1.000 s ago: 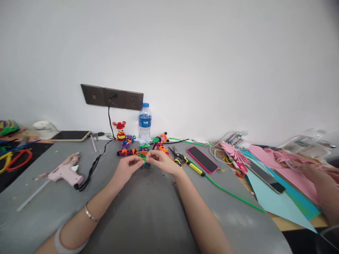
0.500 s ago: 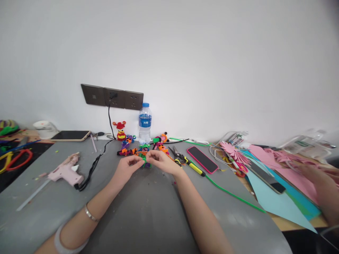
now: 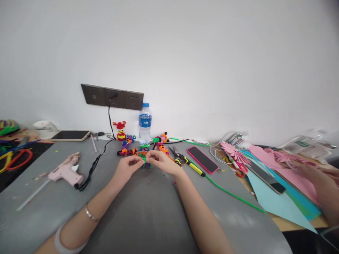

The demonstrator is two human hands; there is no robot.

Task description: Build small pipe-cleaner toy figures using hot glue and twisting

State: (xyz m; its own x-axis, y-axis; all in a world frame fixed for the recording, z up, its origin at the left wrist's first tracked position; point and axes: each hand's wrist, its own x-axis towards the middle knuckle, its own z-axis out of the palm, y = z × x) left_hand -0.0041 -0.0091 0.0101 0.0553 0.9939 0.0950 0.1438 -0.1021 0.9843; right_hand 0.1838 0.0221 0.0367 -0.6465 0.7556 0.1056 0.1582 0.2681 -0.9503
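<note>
My left hand and my right hand meet at the middle of the grey table. Both pinch at the lower part of a small green fuzzy-wire figure with orange and purple parts. Fingertips hide much of its lower body. Around it lie other figures: a purple one, an orange-and-black one and an orange-and-pink one. A red-and-yellow figure stands behind. Right of my hands are yellow-and-black cutters and a long green fuzzy wire.
A water bottle stands by the wall. At left lies a pink glue gun with its black cord plugged into a socket. A pink-edged phone and coloured paper lie right. Another person's hand works at far right.
My hands stay almost exactly where they were, still pinching at the green figure. The other person's hand at far right has shifted slightly.
</note>
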